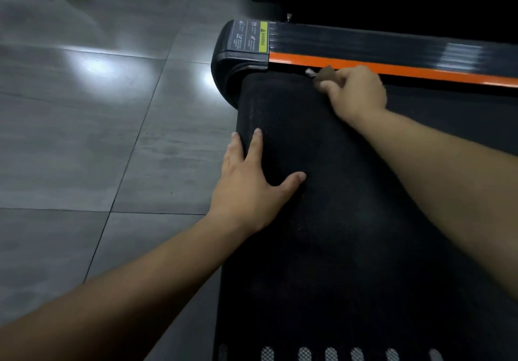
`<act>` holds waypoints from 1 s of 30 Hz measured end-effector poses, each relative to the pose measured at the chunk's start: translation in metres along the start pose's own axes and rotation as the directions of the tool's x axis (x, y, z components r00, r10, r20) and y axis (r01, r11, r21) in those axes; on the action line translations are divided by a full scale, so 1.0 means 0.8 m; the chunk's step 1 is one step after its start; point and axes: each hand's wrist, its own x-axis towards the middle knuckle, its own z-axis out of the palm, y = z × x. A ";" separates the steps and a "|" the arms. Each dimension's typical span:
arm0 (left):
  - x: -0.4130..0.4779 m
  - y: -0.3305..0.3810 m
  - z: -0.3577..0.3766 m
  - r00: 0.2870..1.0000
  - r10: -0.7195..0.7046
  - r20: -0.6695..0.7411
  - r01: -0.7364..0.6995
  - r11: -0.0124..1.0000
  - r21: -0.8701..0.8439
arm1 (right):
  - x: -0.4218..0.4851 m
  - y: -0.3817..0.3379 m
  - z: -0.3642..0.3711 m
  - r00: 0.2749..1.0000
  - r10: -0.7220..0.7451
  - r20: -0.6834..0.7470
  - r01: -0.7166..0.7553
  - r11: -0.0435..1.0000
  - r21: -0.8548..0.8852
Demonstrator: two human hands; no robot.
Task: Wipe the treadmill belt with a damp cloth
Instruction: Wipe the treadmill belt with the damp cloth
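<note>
At the rear end of the treadmill, my left hand (252, 189) lies flat and open on the black textured treadmill belt (322, 220), fingers spread over its rounded end and thumb resting on top. My right hand (356, 94) is curled round a small brownish-grey wad of cloth (322, 76). It is blurred, so I only take it for the damp cloth. The wad sits at the belt's far edge, just beside the glossy orange side strip (406, 72).

The wad is small and close to the seam under that strip. I think a corner could snag there if I push sideways, or water could squeeze into the gap. The belt might also creep under my left palm once I lean in.

No bucket or basin shows, only grey floor tiles (84, 136).
</note>
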 end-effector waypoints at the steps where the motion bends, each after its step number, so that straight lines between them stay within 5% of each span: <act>1: 0.000 0.002 0.000 1.000 0.001 -0.004 -0.001 1.000 0.012 | 0.003 0.005 -0.003 0.998 0.068 -0.018 -0.067 0.998 0.008; 7: 0.000 0.003 0.000 1.000 -0.001 -0.017 0.001 0.999 0.039 | -0.062 0.007 -0.010 0.952 -0.274 0.135 0.261 0.960 0.105; 12: -0.004 0.007 -0.001 1.000 0.004 -0.017 -0.003 0.998 0.066 | -0.039 0.036 -0.024 1.000 0.018 -0.006 -0.018 1.000 -0.002; 17: -0.015 0.018 0.002 0.998 0.056 -0.042 -0.046 0.974 0.220 | -0.129 0.023 -0.030 0.942 -0.309 0.133 0.298 0.950 0.094; 19: -0.030 0.022 0.009 0.995 0.097 -0.016 -0.087 0.947 0.308 | -0.124 0.041 -0.037 0.942 -0.316 0.114 0.317 0.948 0.012; 23: -0.059 0.018 0.017 0.993 0.121 0.003 -0.113 0.920 0.375 | -0.094 0.053 -0.045 0.998 -0.067 0.004 0.067 0.998 -0.001; 30: -0.070 0.010 0.010 0.990 0.138 -0.007 -0.131 0.951 0.279 | -0.192 0.040 -0.054 0.899 -0.421 0.118 0.420 0.907 0.039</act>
